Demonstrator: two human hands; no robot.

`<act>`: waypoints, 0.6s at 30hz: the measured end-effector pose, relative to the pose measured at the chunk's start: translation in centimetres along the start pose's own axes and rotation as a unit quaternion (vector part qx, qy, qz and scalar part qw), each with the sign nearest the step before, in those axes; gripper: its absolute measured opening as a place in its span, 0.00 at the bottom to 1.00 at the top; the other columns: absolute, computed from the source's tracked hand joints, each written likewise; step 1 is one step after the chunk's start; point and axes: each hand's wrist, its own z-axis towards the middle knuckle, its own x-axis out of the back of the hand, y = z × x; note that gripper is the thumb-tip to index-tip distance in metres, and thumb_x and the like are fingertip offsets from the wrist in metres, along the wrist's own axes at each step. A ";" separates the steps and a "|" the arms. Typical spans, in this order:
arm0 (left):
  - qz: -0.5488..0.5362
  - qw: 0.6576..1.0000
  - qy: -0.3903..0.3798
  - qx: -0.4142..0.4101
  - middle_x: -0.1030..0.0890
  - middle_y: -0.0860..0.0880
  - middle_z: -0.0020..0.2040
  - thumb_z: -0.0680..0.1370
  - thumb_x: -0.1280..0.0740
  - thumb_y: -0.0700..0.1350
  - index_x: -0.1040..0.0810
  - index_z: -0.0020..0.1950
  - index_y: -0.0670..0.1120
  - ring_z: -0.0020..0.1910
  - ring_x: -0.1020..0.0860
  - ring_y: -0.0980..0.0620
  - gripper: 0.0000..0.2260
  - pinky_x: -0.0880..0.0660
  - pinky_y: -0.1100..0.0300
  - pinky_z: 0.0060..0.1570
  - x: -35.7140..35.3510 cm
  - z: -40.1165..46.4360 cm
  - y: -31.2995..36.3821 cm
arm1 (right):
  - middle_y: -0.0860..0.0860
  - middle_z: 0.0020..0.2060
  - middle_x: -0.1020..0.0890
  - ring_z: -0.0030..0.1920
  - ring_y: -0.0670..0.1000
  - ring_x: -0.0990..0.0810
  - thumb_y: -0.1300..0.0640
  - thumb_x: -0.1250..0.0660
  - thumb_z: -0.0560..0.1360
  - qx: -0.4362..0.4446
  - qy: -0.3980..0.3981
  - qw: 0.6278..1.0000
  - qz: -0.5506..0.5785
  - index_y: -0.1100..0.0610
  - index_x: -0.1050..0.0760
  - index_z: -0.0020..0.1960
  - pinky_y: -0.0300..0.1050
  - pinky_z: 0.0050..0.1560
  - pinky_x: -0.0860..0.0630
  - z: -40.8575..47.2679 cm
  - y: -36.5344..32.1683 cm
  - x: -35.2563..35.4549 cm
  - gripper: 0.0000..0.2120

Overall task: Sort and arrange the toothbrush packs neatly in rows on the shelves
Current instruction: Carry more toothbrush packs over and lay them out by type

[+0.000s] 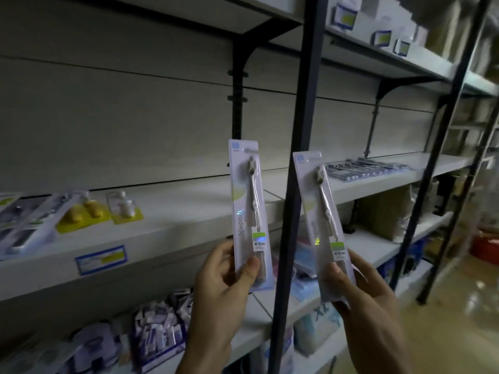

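Two matching toothbrush packs held upright before the shelving. The left hand (220, 282) pinches the left pack (248, 211) at its lower end, thumb on the face; the right hand (361, 290) grips the right pack (321, 225) likewise, leaving the brushes and labels exposed, probably for comparison. Behind them, a row of packs (364, 168) lies flat on the middle shelf (445, 163), the likely destination; yellow blister cards (100, 209) occupy its left section.

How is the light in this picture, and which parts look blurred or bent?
Head view: dim overall; the two held packs, left toothbrush pack and right toothbrush pack, are sharpest, with a small glare on the right one's print. The yellow packs at the left edge smear, and the dark upright post leans from wide-angle distortion.
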 end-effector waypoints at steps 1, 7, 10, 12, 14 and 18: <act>0.000 1.000 -0.010 0.005 0.15 0.51 0.43 0.75 0.32 0.37 0.23 0.53 0.49 0.43 0.16 0.53 0.10 0.21 0.59 0.43 -1.1 0.2 -0.4 | 0.54 0.49 0.17 0.51 0.56 0.19 0.61 0.28 0.65 -0.001 0.006 1.000 -0.003 0.51 0.23 0.55 0.49 0.45 0.24 0.6 -0.1 0.9 0.19; 0.010 0.998 -0.064 0.024 0.15 0.50 0.43 0.75 0.31 0.37 0.22 0.54 0.48 0.43 0.16 0.51 0.10 0.22 0.53 0.46 -7.4 2.3 -3.5 | 0.49 0.45 0.15 0.50 0.54 0.18 0.59 0.28 0.64 0.013 0.053 0.999 -0.008 0.49 0.21 0.52 0.49 0.47 0.23 5.1 -0.1 5.2 0.17; 0.001 0.996 -0.080 0.028 0.15 0.52 0.43 0.74 0.31 0.37 0.22 0.53 0.49 0.43 0.16 0.53 0.11 0.21 0.58 0.44 -10.8 4.3 -5.1 | 0.50 0.46 0.15 0.51 0.55 0.18 0.58 0.27 0.63 0.030 0.070 0.997 -0.016 0.51 0.21 0.52 0.50 0.48 0.23 8.2 -0.6 7.0 0.18; -0.004 0.995 -0.096 0.029 0.15 0.53 0.43 0.74 0.31 0.37 0.23 0.53 0.50 0.42 0.16 0.55 0.11 0.22 0.63 0.41 -13.3 5.9 -6.1 | 0.50 0.44 0.14 0.49 0.55 0.17 0.58 0.27 0.61 0.037 0.081 0.996 -0.022 0.52 0.21 0.53 0.52 0.50 0.22 10.7 -1.3 8.3 0.19; -0.004 0.994 -0.103 0.026 0.15 0.52 0.43 0.74 0.30 0.37 0.22 0.51 0.50 0.43 0.16 0.53 0.10 0.23 0.61 0.42 -15.7 7.6 -7.0 | 0.50 0.42 0.14 0.47 0.54 0.17 0.58 0.27 0.61 0.035 0.083 0.996 -0.024 0.52 0.22 0.52 0.51 0.49 0.22 13.3 -2.0 9.5 0.20; -0.015 0.995 -0.099 0.027 0.15 0.50 0.41 0.74 0.31 0.37 0.21 0.50 0.48 0.40 0.17 0.51 0.08 0.23 0.59 0.40 -20.3 11.4 -8.3 | 0.51 0.43 0.14 0.47 0.54 0.16 0.57 0.26 0.60 0.039 0.084 0.995 -0.043 0.54 0.22 0.53 0.48 0.45 0.24 19.0 -3.0 11.1 0.21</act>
